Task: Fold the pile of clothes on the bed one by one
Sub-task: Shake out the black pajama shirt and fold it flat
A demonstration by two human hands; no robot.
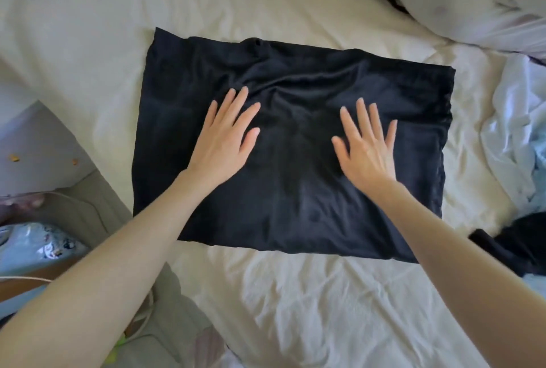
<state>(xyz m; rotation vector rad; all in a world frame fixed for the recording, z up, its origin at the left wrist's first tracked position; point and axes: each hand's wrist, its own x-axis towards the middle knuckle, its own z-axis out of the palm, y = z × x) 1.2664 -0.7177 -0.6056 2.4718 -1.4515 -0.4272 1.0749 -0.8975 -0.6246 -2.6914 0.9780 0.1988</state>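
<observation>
Bed (295, 308): black garment (295, 190) flat under spread fingers (236, 107).

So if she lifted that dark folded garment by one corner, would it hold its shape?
Probably not. The dark garment looks thin and soft, with creases rippling near its top, so it would likely droop and unfold. Its slight sheen hints it may slide easily on the bed sheet. Both the left hand and right hand lie flat on it.
</observation>
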